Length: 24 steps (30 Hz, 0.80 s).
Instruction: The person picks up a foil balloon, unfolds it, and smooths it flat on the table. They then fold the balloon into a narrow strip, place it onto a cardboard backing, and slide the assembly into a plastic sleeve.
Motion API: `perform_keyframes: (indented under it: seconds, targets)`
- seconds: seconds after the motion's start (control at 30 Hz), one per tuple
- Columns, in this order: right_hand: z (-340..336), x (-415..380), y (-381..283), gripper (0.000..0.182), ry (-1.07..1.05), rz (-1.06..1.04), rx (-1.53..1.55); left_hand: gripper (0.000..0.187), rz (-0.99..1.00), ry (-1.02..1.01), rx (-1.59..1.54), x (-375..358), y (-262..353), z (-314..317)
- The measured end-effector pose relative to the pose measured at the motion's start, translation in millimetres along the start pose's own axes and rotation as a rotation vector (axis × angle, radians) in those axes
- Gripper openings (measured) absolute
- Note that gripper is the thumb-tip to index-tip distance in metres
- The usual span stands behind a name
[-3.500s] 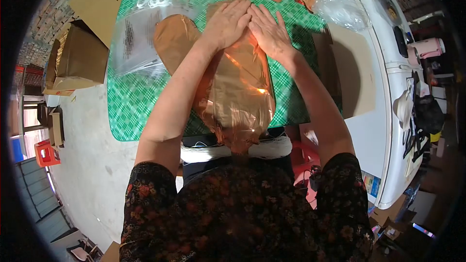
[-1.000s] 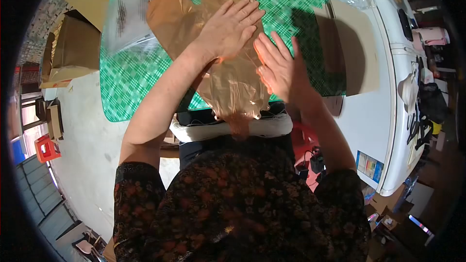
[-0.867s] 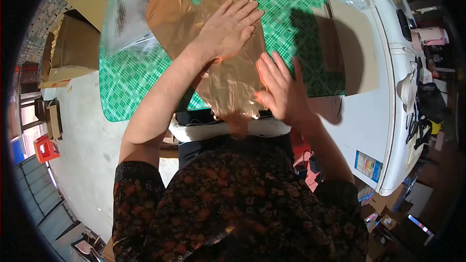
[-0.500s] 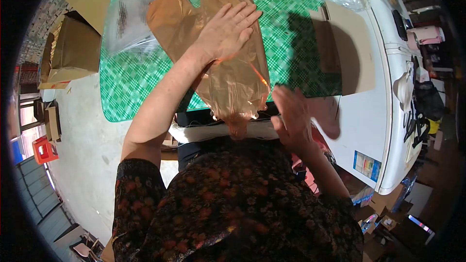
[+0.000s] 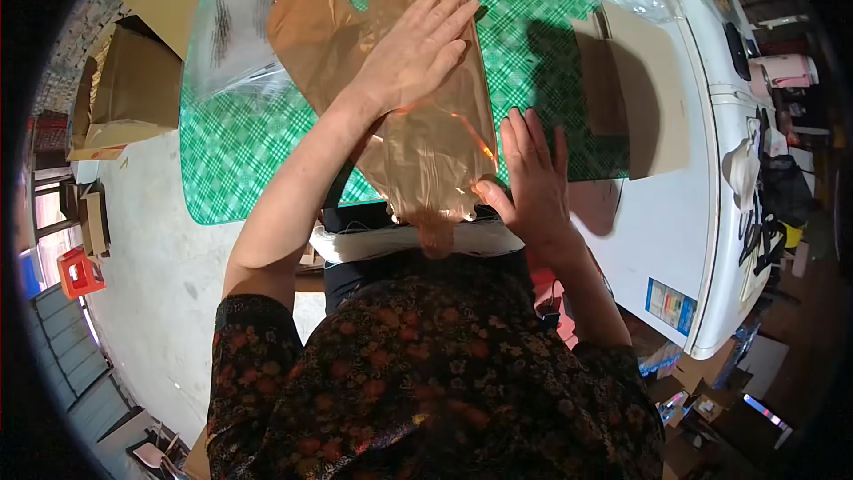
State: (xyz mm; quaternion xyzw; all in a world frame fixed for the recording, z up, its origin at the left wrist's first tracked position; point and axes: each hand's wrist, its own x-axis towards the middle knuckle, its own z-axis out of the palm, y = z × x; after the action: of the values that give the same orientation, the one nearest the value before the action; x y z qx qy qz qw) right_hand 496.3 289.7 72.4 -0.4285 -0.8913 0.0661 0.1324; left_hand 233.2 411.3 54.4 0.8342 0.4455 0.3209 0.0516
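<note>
The left hand (image 5: 410, 52) is pressing flat, fingers spread, on the foil balloon (image 5: 433, 129) lying on the green table (image 5: 233, 156). The right hand (image 5: 531, 180), open and holding nothing, is returning to the balloon's near edge, thumb touching.

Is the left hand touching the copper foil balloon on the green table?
Touching. The head view shows the left hand pressed flat, palm down, on the copper foil balloon.

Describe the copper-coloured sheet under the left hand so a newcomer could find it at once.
Start at the green checked tablecloth. Down its middle runs a long, shiny copper foil balloon, flat, with the left hand pressed on it and the right hand at its near edge. Unlike the rounder copper piece beside it, it overhangs the table's near edge.
</note>
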Motion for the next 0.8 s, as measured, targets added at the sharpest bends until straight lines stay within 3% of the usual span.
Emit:
perform_keyframes:
  seconds: [0.8]
  targets:
    - [-1.5, 10.6, -5.4, 0.082, -0.031, -0.032, -0.016, 0.048, 0.033, -0.055, 0.147, -0.6, 4.5, 0.3]
